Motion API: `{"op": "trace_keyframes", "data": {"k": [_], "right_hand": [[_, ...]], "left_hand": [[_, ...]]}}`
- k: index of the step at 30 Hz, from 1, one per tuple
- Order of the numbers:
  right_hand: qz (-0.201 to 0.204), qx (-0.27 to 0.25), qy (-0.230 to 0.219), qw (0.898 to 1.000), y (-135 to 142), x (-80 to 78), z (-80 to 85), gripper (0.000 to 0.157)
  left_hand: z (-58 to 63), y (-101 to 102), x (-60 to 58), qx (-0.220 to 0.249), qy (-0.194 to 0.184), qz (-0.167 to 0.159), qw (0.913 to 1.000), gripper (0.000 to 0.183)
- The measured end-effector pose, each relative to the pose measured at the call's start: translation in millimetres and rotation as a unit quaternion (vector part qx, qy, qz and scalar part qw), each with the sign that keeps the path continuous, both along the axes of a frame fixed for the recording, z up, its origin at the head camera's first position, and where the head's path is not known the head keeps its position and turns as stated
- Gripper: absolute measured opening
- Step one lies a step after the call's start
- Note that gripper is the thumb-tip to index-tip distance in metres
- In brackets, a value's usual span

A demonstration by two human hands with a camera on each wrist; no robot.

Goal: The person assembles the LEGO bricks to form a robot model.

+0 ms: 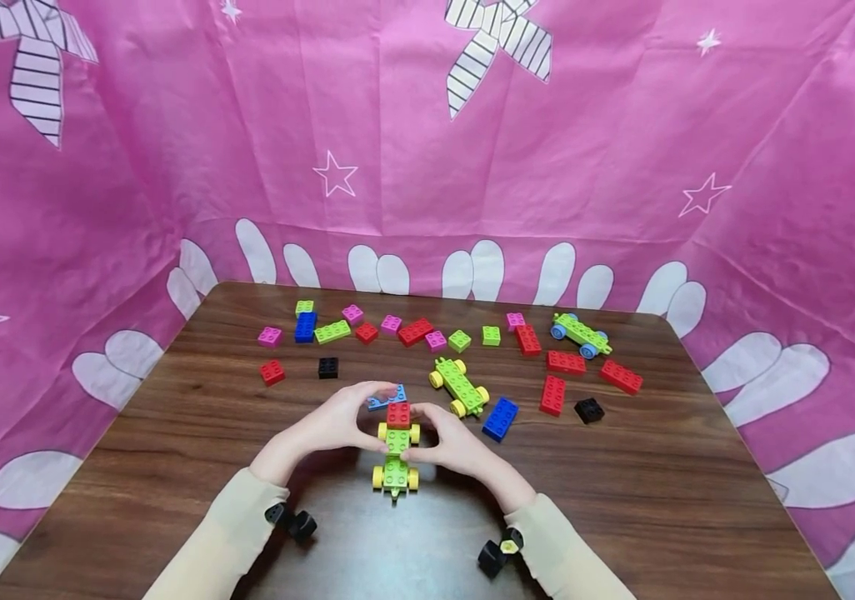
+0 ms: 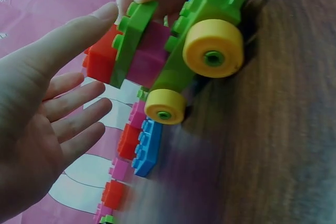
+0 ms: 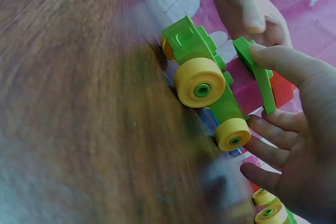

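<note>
A lime-green toy car base [image 1: 396, 475] with yellow wheels [image 2: 212, 48] stands in front of me. Stacked on it are a pink brick [image 2: 149, 53], a flat lime-green piece [image 2: 134, 40] and a red brick [image 1: 398, 415]. My left hand [image 1: 341, 417] frames the stack from the left, its fingers spread and fairly straight, the thumb tip right by the flat piece. From the other side my right hand [image 1: 457, 446] reaches in, thumb tip on that piece's near end and loosely bent fingers beside its far end. A light-blue piece [image 1: 390, 398] lies just behind, partly covered.
Behind the hands is a second lime car base [image 1: 459, 387] with yellow wheels, and a blue brick [image 1: 500, 419] beside it. Another base [image 1: 581, 335] with blue wheels sits far right. Several loose bricks spread along the table's [image 1: 660, 500] back, before a pink curtain [image 1: 427, 167].
</note>
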State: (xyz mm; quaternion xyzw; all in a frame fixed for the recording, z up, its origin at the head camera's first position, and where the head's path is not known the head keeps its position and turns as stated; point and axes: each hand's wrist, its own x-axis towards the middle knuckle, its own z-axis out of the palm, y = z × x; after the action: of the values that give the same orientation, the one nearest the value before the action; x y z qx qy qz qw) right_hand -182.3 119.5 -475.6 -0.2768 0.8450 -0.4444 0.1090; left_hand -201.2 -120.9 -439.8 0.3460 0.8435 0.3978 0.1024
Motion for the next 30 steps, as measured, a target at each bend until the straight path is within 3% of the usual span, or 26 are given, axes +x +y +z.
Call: {"op": "trace_keyframes", "data": {"k": [6, 18, 30], "right_hand": [[-0.012, 0.030, 0.020, 0.999, 3, 0.4, 1.6, 0.073], [-0.019, 0.003, 0.047, 0.999, 3, -2.3, -0.1, 0.072], [-0.041, 0.014, 0.058, 0.997, -2, 0.2, 4.1, 0.069]], "left_hand": [[-5.2, 1, 3.0, -0.001, -0.002, -0.008, 1.0000, 0.086], [-15.9, 2, 5.3, -0.001, -0.012, -0.003, 0.9999, 0.077], [-15.0, 3, 7.1, 0.004, 0.002, 0.018, 0.9998, 0.072]]}}
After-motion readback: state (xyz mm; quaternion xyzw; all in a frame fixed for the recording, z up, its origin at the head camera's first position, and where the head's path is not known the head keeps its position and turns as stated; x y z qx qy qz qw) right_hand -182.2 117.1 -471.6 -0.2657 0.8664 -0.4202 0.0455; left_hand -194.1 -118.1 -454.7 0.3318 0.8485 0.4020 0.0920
